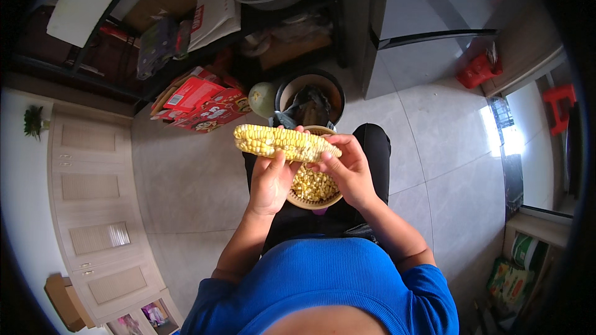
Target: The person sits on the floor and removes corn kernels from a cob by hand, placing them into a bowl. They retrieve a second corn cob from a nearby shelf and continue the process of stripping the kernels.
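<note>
An ear of corn (267, 141) lies sideways between my two hands, its yellow kernels facing up. Toward its right end the cob looks paler and partly bare. My left hand (273, 177) grips it from below near the middle, thumb on the near side. Around the right end my right hand (347, 170) is closed, with the thumb pressed to the kernels. Beneath the hands a tan basket (337, 200) rests on my lap, holding loose corn kernels (312, 185). The corn and my hands hide the basket's far part.
Beyond my knees stands a dark-rimmed bin (341, 90) with a black bag, beside a pale green melon (261, 99). Red cardboard boxes (208, 102) sit left of it, under a dark shelf (282, 22). A grey refrigerator (434, 43) rises at the far right.
</note>
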`<control>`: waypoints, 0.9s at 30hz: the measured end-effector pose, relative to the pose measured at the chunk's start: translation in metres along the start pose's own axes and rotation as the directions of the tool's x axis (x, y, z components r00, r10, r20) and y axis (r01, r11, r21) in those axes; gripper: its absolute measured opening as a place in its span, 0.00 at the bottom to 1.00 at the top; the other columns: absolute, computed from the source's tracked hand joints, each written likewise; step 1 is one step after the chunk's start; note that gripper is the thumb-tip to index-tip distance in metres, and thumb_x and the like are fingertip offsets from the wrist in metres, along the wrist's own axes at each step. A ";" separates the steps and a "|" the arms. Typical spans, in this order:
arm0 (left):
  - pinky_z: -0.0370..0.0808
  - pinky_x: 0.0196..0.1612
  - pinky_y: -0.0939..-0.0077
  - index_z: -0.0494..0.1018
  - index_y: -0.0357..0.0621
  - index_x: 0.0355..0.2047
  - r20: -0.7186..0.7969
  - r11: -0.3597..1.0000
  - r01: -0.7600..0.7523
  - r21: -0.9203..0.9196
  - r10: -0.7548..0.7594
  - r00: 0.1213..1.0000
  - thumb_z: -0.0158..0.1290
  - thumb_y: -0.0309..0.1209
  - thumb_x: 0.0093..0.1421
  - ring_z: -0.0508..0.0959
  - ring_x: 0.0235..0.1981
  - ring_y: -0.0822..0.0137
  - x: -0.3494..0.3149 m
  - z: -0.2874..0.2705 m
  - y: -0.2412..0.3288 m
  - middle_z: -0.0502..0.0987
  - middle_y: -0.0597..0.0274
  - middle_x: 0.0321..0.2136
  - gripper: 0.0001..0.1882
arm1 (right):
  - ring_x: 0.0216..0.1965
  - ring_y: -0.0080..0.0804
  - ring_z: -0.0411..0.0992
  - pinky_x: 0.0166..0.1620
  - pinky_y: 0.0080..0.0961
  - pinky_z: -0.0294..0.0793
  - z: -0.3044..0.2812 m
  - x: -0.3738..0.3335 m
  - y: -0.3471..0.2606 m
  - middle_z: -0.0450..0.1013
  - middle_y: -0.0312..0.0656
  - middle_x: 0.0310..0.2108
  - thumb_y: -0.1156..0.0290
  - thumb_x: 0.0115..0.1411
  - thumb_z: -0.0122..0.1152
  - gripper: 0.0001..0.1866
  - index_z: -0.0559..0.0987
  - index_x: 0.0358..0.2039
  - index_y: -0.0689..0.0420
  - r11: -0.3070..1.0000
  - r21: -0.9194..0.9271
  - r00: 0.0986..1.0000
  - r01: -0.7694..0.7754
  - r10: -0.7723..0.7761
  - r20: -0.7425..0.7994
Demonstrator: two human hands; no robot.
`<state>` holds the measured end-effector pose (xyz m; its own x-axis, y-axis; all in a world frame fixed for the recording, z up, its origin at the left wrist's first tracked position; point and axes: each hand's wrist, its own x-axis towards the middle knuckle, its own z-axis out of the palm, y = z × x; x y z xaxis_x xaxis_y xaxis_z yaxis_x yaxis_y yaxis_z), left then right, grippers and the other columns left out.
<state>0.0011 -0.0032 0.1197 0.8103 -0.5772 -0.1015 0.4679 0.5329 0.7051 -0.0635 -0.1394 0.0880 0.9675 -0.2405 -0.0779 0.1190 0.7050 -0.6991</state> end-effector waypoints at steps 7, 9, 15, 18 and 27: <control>0.56 0.59 0.51 0.60 0.43 0.52 0.029 0.975 0.001 -0.223 0.006 1.000 0.47 0.32 0.57 0.61 0.55 0.51 0.003 -0.010 0.015 0.64 0.50 0.50 0.23 | 0.50 0.29 0.65 0.52 0.25 0.67 0.000 -0.002 -0.021 0.64 0.42 0.46 0.85 0.55 0.53 0.21 0.61 0.49 0.63 0.986 -0.075 0.949 -0.151 0.165 0.268; 0.58 0.58 0.54 0.62 0.42 0.47 -0.047 0.966 -0.025 -0.259 0.014 0.999 0.48 0.30 0.53 0.65 0.48 0.56 0.009 -0.004 0.014 0.64 0.53 0.43 0.20 | 0.50 0.32 0.66 0.52 0.28 0.68 0.001 -0.003 -0.019 0.64 0.43 0.47 0.86 0.54 0.52 0.21 0.62 0.49 0.62 0.985 -0.051 0.946 -0.167 0.175 0.273; 0.58 0.57 0.56 0.62 0.44 0.42 0.050 0.954 -0.079 -0.290 0.097 0.994 0.52 0.26 0.47 0.63 0.46 0.59 0.016 0.000 0.019 0.63 0.59 0.38 0.19 | 0.48 0.34 0.68 0.52 0.28 0.67 0.006 -0.003 -0.023 0.65 0.44 0.47 0.89 0.52 0.50 0.24 0.62 0.51 0.62 0.957 0.069 0.931 -0.280 0.254 0.262; 0.57 0.58 0.55 0.63 0.45 0.41 0.099 0.952 -0.083 -0.295 0.117 0.988 0.52 0.25 0.44 0.63 0.47 0.57 0.020 0.001 0.019 0.63 0.59 0.38 0.21 | 0.47 0.32 0.68 0.52 0.26 0.67 0.007 -0.003 -0.023 0.66 0.43 0.46 0.87 0.53 0.51 0.23 0.62 0.51 0.62 0.952 0.121 0.936 -0.283 0.246 0.253; 0.49 0.57 0.37 0.50 0.38 0.60 0.464 0.925 0.274 -0.263 -0.127 0.877 0.38 0.73 0.44 0.51 0.61 0.45 0.003 -0.020 0.033 0.54 0.47 0.59 0.56 | 0.48 0.25 0.65 0.51 0.23 0.66 -0.005 0.009 -0.043 0.66 0.41 0.47 0.80 0.57 0.53 0.18 0.67 0.49 0.63 0.999 0.023 0.975 -0.026 0.020 0.223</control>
<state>0.0258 0.0248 0.1291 0.4873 -0.8609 0.1464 0.7476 0.4980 0.4395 -0.0609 -0.1752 0.1133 0.9951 -0.0718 0.0685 0.0992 0.7260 -0.6805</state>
